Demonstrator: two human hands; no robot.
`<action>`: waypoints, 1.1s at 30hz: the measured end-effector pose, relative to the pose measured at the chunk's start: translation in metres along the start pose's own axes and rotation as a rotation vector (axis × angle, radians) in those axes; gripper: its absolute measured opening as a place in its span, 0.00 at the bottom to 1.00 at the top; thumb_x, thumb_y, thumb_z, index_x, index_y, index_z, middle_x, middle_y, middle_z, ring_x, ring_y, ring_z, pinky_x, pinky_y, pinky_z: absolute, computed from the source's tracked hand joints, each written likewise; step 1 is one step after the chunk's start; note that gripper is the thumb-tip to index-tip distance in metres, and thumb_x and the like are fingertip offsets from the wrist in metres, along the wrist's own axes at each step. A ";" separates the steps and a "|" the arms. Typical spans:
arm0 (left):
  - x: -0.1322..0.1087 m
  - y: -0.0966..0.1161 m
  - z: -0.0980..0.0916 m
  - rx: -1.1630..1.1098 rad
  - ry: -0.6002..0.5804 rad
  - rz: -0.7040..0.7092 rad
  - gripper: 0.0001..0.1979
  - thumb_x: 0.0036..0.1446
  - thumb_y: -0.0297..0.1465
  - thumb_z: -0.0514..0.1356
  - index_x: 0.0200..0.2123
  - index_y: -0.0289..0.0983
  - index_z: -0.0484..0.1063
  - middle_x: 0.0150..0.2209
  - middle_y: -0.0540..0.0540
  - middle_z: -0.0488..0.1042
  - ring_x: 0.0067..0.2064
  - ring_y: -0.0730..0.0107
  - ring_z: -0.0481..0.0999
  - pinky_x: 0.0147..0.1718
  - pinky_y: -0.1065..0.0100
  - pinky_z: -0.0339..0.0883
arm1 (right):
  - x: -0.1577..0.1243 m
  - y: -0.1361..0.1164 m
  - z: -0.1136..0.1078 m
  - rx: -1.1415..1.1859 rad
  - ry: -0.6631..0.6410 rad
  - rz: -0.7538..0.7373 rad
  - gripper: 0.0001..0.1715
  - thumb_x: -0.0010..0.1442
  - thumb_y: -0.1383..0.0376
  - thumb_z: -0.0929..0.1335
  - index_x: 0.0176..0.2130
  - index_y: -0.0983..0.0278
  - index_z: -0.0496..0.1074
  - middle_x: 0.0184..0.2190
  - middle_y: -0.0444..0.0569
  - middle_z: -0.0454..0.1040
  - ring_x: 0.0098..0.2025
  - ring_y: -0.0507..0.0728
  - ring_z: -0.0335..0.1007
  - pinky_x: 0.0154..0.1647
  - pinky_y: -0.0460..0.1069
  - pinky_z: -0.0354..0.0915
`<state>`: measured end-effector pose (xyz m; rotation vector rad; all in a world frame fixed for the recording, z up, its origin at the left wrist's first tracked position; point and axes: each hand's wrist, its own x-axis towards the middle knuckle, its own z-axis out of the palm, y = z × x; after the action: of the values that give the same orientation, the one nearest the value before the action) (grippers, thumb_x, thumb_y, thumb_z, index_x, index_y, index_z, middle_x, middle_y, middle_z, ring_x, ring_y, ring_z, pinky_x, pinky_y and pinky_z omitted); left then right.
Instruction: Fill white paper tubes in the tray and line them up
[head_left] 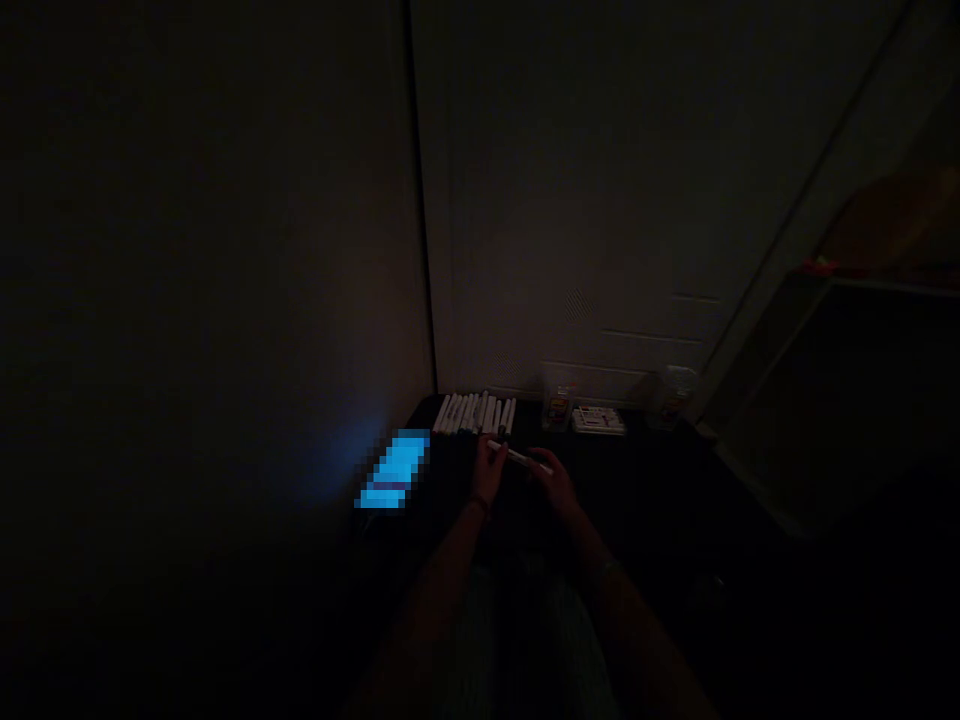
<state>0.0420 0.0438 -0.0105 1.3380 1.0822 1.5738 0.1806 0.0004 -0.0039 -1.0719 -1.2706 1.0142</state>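
Observation:
Both hands hold one slim white marker [517,457] above the dark tabletop [450,480]. My left hand [489,470] has its fingers closed round the marker's left end. At the other end, my right hand [553,480] pinches it. The marker slants down to the right; in this dim light I cannot tell whether its cap is on. Just beyond my left hand lies a row of several white markers [472,413], side by side, a few with dark or coloured ends.
A bright blue, pixelated screen [396,470] lies at the table's left side. Along the back stand a clear labelled container [558,408], a flat white box [598,419] and another clear container [673,398]. Walls rise behind and at left; a dark shelf-like shape [862,400] stands right.

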 end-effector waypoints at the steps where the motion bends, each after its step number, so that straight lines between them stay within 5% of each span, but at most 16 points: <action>1: 0.000 0.001 0.000 0.024 -0.016 -0.013 0.17 0.49 0.41 0.56 0.39 0.38 0.62 0.29 0.51 0.67 0.30 0.76 0.67 0.31 0.74 0.61 | 0.000 0.000 -0.001 0.040 0.062 -0.002 0.25 0.49 0.52 0.65 0.44 0.62 0.66 0.22 0.42 0.70 0.25 0.51 0.64 0.26 0.44 0.59; 5: -0.003 0.004 -0.001 0.134 -0.076 -0.016 0.17 0.45 0.44 0.57 0.29 0.36 0.64 0.22 0.55 0.63 0.25 0.78 0.63 0.26 0.77 0.57 | 0.002 0.002 -0.006 0.121 0.287 -0.026 0.20 0.48 0.51 0.66 0.35 0.64 0.67 0.21 0.42 0.69 0.26 0.51 0.64 0.29 0.44 0.60; 11: -0.011 0.007 0.003 0.405 -0.243 0.035 0.19 0.49 0.46 0.52 0.26 0.36 0.70 0.23 0.52 0.68 0.27 0.74 0.66 0.26 0.75 0.55 | 0.003 0.003 -0.010 0.089 0.385 -0.007 0.23 0.50 0.49 0.63 0.34 0.66 0.66 0.23 0.44 0.69 0.25 0.50 0.64 0.26 0.44 0.59; 23: -0.018 0.015 0.005 0.669 -0.432 0.114 0.21 0.52 0.47 0.49 0.28 0.41 0.75 0.22 0.51 0.73 0.24 0.73 0.68 0.23 0.74 0.52 | -0.001 -0.010 -0.004 -0.158 0.266 -0.052 0.30 0.55 0.50 0.56 0.49 0.66 0.64 0.44 0.51 0.69 0.44 0.56 0.65 0.41 0.47 0.61; 28: -0.019 0.016 0.005 0.674 -0.537 0.111 0.21 0.51 0.48 0.49 0.27 0.42 0.75 0.22 0.53 0.73 0.25 0.74 0.68 0.25 0.75 0.53 | -0.003 -0.015 -0.006 -0.166 0.223 -0.068 0.30 0.56 0.50 0.56 0.49 0.66 0.65 0.41 0.50 0.71 0.40 0.55 0.66 0.38 0.47 0.61; 33: -0.020 0.014 0.006 0.610 -0.495 0.115 0.18 0.48 0.47 0.53 0.26 0.41 0.75 0.26 0.52 0.74 0.29 0.73 0.69 0.26 0.76 0.55 | -0.007 -0.015 -0.003 -0.202 0.246 -0.097 0.29 0.58 0.51 0.54 0.49 0.66 0.65 0.37 0.49 0.71 0.36 0.54 0.65 0.36 0.46 0.61</action>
<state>0.0497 0.0216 -0.0033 2.0885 1.2185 0.9145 0.1828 -0.0096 0.0091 -1.2357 -1.2278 0.6681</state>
